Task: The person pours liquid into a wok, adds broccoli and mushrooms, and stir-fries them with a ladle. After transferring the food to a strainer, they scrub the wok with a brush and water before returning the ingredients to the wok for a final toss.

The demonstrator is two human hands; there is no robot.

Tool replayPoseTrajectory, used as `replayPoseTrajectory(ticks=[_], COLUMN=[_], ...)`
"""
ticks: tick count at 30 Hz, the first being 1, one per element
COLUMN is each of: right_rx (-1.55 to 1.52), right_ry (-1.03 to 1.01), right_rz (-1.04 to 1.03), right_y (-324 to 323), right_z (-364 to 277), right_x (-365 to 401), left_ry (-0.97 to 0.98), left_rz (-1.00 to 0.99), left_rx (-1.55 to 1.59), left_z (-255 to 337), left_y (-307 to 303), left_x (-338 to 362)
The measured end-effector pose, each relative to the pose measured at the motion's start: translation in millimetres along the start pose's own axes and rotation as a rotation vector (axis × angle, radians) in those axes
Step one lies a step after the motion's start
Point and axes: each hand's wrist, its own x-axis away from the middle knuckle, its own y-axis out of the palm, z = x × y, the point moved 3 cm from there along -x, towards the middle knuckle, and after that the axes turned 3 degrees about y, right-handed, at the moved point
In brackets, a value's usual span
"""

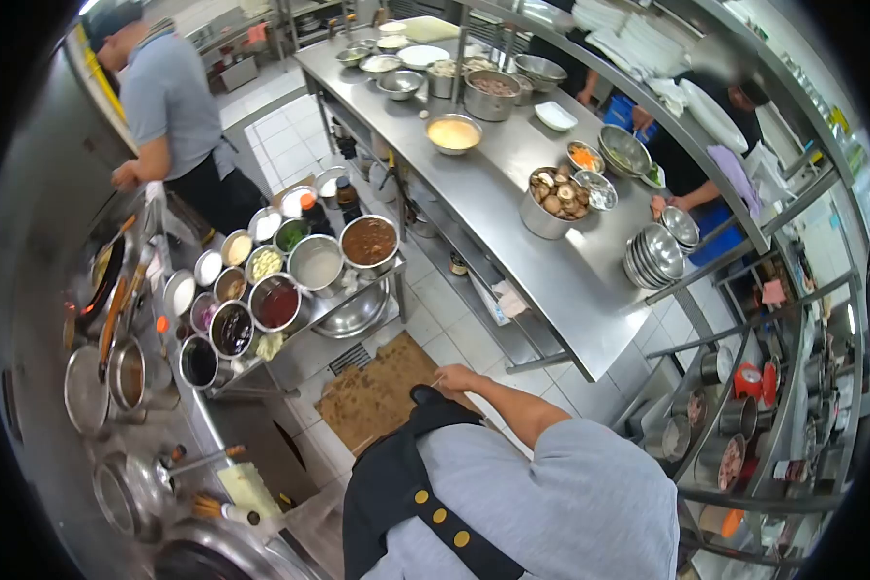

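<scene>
My right hand is low in front of my body, at the end of my bent bare arm. Its fingers are closed at the upper end of my black apron. A thin pale line shows at the fingertips, too small to name. Below that hand, a stained brown cardboard sheet lies on the tiled floor. My left hand is out of sight.
On the left, a steel stand carries pots of sauces and seasonings beside the stove. A long steel table holds a pot of mushrooms, an orange-yellow bowl and stacked bowls. Co-workers stand nearby; shelves are at right.
</scene>
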Motion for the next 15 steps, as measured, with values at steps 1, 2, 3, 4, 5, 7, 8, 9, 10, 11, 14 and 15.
replayPoseTrajectory(ticks=[1, 2, 3, 4, 5, 7, 8, 9, 10, 11, 14, 15], right_rx=[0.040, -0.250, -0.539, -0.790, -1.015, -1.237, -1.288, -1.333, -1.337, -1.471, -1.565, -1.524], right_ry=[-0.147, 0.060, 0.268, 0.273, 0.221, 0.301, 0.306, 0.307, 0.306, 0.372, 0.466, 0.497], right_rz=[0.302, 0.361, 0.411, 0.601, 0.775, 1.147, 1.297, 1.448, 1.457, 1.423, 1.394, 1.408], right_y=[-22.8, -45.0, -92.3, -129.5, -183.5, -268.3, -305.3, -334.7, -359.0, -376.9, -395.6, -397.8], right_z=[-2.0, 11.8, 3.7, 15.7, 9.6, 39.7, 49.5, 59.8, 63.4, 66.8, 77.5, 79.6], right_x=[-3.6, -9.4, -9.8, -14.2, -4.2, 8.1, 19.4, 29.7, 35.4, 38.1, 31.4, 28.5], left_ry=[0.003, 0.001, 0.006, -0.003, -0.007, -0.012, -0.008, -0.005, -0.002, 0.005, 0.017, 0.025], left_rz=[-0.010, -0.016, -0.035, -0.036, -0.045, -0.062, -0.071, -0.076, -0.082, -0.087, -0.097, -0.103], left_rx=[-0.017, -0.034, -0.052, -0.063, -0.085, -0.126, -0.144, -0.158, -0.173, -0.186, -0.214, -0.225], left_z=[10.2, 17.5, 28.3, 37.0, 45.6, 60.2, 68.5, 75.5, 79.1, 84.6, 94.9, 97.1], left_y=[6.6, 11.1, 21.1, 21.9, 28.3, 38.6, 41.9, 45.0, 47.6, 51.7, 58.2, 59.7], left_x=[-6.2, -8.0, -11.9, -12.5, -14.3, -20.7, -25.0, -28.5, -30.0, -34.2, -40.5, -43.0])
